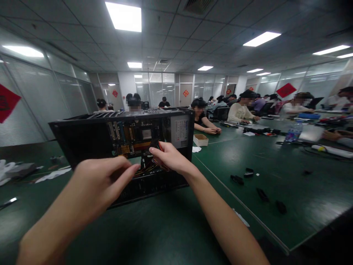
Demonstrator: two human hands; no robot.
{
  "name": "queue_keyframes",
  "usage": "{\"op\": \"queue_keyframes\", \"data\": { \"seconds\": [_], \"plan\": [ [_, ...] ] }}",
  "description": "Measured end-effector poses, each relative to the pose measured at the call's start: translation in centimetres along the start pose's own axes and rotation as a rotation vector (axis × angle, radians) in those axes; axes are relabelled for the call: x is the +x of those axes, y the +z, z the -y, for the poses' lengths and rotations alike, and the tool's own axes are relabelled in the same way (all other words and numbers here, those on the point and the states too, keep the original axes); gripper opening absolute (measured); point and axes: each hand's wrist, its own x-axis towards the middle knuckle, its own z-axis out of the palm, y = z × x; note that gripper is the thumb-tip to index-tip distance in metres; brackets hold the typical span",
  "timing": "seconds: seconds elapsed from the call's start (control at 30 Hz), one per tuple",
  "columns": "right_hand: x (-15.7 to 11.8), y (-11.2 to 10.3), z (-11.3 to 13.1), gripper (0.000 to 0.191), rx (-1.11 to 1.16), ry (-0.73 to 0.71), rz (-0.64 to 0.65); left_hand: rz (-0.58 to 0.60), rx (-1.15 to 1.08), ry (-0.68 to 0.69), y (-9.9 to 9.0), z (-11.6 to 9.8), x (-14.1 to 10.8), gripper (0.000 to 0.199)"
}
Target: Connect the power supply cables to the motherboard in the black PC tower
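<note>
An open black computer case (pixel 176 114) lies on its side in front of me, its interior facing me. Inside are a motherboard (pixel 137 131), a labelled metal power supply (pixel 179 130) and a bundle of thin cables (pixel 149 168). My left hand (pixel 106 178) is closed in front of the case's lower part, thumb and fingers brought together near the cables; whatever they pinch is hidden. My right hand (pixel 168 156) reaches into the case, wrapped around a small red-and-black tool (pixel 161 146). Most of that tool is covered by my fingers, so its kind is unclear.
Green table (pixel 220 158) surrounds the case. Several small black parts (pixel 261 194) lie to the right, with a plastic bottle (pixel 294 131) farther off. An open small box (pixel 200 140) stands beyond the case, near a person's hands (pixel 212 130). Papers (pixel 52 175) rest at left.
</note>
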Motion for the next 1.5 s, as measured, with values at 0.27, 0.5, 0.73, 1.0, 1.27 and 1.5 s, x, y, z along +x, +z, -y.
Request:
{"op": "queue_keyframes", "data": {
  "seconds": [0.27, 0.5, 0.73, 1.0, 1.27, 1.5],
  "plan": [
    [0.2, -0.5, -0.6, 0.04, 0.123, -0.006, 0.02, -0.016, -0.1, -0.1, 6.5, 2.3, 4.5, 0.033],
    [0.3, 0.0, -0.9, 0.054, 0.21, 0.026, 0.022, -0.097, -0.017, -0.068, 6.7, 2.4, 4.0, 0.031],
    [0.6, 0.0, -1.2, 0.057, 0.162, -0.006, 0.049, -0.111, 0.02, -0.056, 6.8, 2.9, 3.8, 0.04],
    [0.2, 1.2, -0.7, 0.059, -0.082, -0.117, -0.003, -0.045, -0.03, -0.035, 7.0, 2.9, 3.6, 0.065],
    [-0.4, 0.3, -0.3, 0.021, -0.242, -0.163, 0.229, 0.026, 0.002, -0.019, 6.5, 3.7, 3.5, 0.052],
    [0.3, 0.6, -1.6, 0.015, -0.32, -0.077, 0.183, 0.046, 0.043, -0.025, 7.1, 4.5, 3.5, 0.051]
  ]
}}
